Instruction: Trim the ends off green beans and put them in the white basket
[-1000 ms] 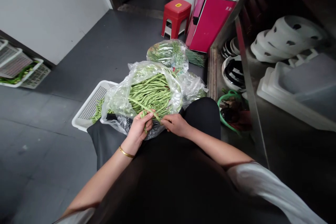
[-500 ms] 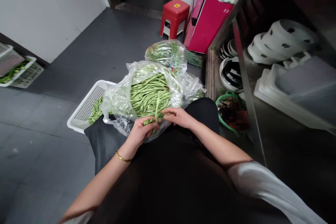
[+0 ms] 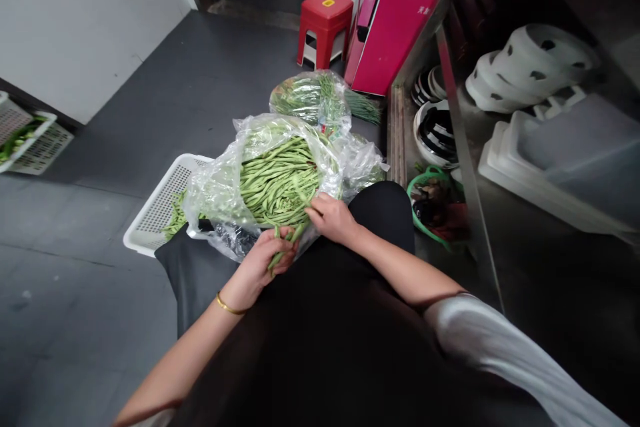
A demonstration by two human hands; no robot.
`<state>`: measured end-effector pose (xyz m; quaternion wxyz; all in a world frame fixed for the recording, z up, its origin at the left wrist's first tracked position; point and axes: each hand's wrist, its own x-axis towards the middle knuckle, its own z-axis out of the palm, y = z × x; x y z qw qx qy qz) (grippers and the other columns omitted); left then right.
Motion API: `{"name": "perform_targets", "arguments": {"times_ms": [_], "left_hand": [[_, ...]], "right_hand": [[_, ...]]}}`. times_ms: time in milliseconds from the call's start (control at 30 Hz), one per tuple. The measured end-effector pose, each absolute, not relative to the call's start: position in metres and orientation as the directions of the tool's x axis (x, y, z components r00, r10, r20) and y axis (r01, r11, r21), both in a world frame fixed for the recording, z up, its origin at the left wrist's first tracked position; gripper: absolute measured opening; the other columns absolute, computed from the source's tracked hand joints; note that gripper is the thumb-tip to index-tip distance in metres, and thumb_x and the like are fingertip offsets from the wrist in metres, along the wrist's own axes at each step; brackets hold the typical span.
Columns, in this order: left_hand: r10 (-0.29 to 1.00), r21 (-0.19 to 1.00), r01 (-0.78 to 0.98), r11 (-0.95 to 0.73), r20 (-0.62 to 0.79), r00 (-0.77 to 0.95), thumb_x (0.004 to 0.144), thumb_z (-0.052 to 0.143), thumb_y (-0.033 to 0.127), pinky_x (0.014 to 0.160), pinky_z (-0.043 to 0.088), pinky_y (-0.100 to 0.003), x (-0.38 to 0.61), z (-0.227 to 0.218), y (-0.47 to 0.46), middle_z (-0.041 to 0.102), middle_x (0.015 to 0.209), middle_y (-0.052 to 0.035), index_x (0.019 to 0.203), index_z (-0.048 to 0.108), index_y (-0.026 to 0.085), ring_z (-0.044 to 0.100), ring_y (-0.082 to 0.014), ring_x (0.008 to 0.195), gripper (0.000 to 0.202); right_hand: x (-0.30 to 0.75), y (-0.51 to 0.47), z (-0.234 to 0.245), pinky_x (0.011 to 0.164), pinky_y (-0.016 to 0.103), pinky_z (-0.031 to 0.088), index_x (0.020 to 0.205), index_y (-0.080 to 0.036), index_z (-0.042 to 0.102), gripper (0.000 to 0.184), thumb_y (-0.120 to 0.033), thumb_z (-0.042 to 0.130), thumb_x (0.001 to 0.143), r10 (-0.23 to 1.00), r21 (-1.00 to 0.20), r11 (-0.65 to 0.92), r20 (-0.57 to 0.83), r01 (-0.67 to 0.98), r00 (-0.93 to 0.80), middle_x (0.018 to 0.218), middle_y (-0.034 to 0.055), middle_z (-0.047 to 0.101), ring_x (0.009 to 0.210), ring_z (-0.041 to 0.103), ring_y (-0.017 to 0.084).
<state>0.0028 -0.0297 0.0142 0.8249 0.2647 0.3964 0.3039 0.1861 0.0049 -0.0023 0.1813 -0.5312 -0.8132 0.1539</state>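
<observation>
A clear plastic bag [image 3: 215, 190] full of long green beans [image 3: 277, 177] lies open in front of my lap. At its near edge my left hand [image 3: 267, 255] is closed around a few green bean pieces [image 3: 275, 260] that stick out between the fingers. Just to the right, my right hand [image 3: 333, 217] pinches a long green bean between thumb and fingertips; the bean runs down towards the left hand. To the left of the bag, a white perforated basket [image 3: 155, 210] holds broken bean pieces [image 3: 176, 217], partly hidden by the bag.
Behind the bag lie another bag of greens [image 3: 305, 97] and a red stool [image 3: 326, 20]. A metal shelf [image 3: 470, 167] on the right holds white containers [image 3: 530, 67], with a green basket [image 3: 435, 210] below. More baskets [image 3: 43, 147] stand far left.
My right hand has closed from a loose reach into a pinch on the bean. The long bean has tilted from upright to slanting. The camera view has shifted slightly.
</observation>
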Motion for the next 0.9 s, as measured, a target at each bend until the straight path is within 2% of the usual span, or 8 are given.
{"name": "perform_targets", "arguments": {"times_ms": [233,333,433,533,667,733,800,900], "left_hand": [[0.917,0.844,-0.357,0.399,-0.376,0.136,0.066,0.073,0.026,0.034,0.018,-0.016,0.009,0.008,-0.018,0.030,0.046,0.0106,0.086,0.058,0.015,0.022,-0.0022,0.035,0.028],[0.893,0.839,-0.309,0.449,-0.413,0.177,0.066,0.074,0.028,0.034,0.017,-0.016,0.008,0.004,-0.016,0.032,0.044,0.0089,0.071,0.059,0.013,0.023,-0.0016,0.034,0.023],[0.843,0.802,-0.276,0.529,-0.459,0.281,0.066,0.073,0.029,0.033,0.014,-0.016,0.004,0.007,-0.017,0.030,0.041,0.0087,0.064,0.059,0.012,0.021,-0.0011,0.033,0.023],[0.803,0.789,-0.234,0.568,-0.468,0.369,0.065,0.074,0.028,0.033,0.015,-0.016,0.001,0.010,-0.018,0.030,0.039,0.0084,0.062,0.059,0.012,0.021,-0.0012,0.032,0.022],[0.759,0.786,-0.164,0.596,-0.485,0.433,0.065,0.072,0.029,0.032,0.015,-0.017,-0.002,0.007,-0.020,0.028,0.036,0.0086,0.060,0.059,0.013,0.020,-0.0024,0.031,0.021],[0.754,0.830,-0.066,0.553,-0.466,0.462,0.065,0.072,0.029,0.034,0.017,-0.018,-0.006,0.005,-0.020,0.033,0.038,0.0072,0.060,0.060,0.013,0.023,-0.0031,0.033,0.021],[0.777,0.901,0.045,0.432,-0.397,0.488,0.063,0.074,0.027,0.038,0.025,-0.018,-0.014,0.006,-0.018,0.041,0.044,0.0041,0.059,0.061,0.012,0.032,-0.0048,0.039,0.020],[0.820,0.953,0.029,0.301,-0.275,0.502,0.061,0.076,0.026,0.045,0.034,-0.019,-0.030,0.012,-0.012,0.051,0.054,-0.0003,0.058,0.062,0.012,0.042,-0.0080,0.051,0.020]], "right_hand": [[0.169,-0.020,0.007,0.060,0.025,0.036,0.082,-0.013,0.061,0.026,-0.034,0.047,0.089,0.832,-0.404,0.472,-0.090,0.783,-0.548,0.081,0.0087,0.062,0.069,0.054,0.015],[0.169,-0.020,0.019,0.058,0.025,0.035,0.079,-0.014,0.060,0.032,-0.044,0.049,0.087,0.748,-0.468,0.560,-0.068,0.683,-0.660,0.076,0.0067,0.062,0.067,0.055,0.015],[0.181,-0.004,0.032,0.063,0.024,0.036,0.084,-0.015,0.058,0.031,-0.040,0.041,0.092,0.830,-0.532,0.494,0.054,0.688,-0.555,0.080,0.0050,0.061,0.072,0.055,0.014],[0.189,0.011,0.038,0.065,0.023,0.035,0.094,-0.016,0.056,0.023,-0.031,0.038,0.094,0.799,-0.491,0.570,0.144,0.658,-0.584,0.089,0.0059,0.060,0.078,0.053,0.014],[0.184,0.012,0.033,0.060,0.024,0.032,0.081,-0.016,0.054,0.022,-0.024,0.037,0.092,0.659,-0.415,0.709,0.102,0.570,-0.745,0.080,0.0059,0.057,0.069,0.050,0.014],[0.181,0.006,0.032,0.060,0.024,0.033,0.076,-0.016,0.052,0.023,-0.024,0.037,0.091,0.596,-0.512,0.713,0.082,0.480,-0.799,0.074,0.0046,0.056,0.066,0.048,0.013],[0.183,-0.001,0.034,0.061,0.022,0.035,0.073,-0.016,0.051,0.028,-0.028,0.036,0.093,0.465,-0.713,0.638,0.058,0.290,-0.883,0.069,0.0022,0.054,0.063,0.048,0.011],[0.193,-0.002,0.041,0.059,0.019,0.038,0.077,-0.015,0.054,0.034,-0.035,0.033,0.094,0.265,-0.929,0.341,-0.052,0.144,-0.963,0.065,-0.0004,0.055,0.058,0.051,0.008]]}}
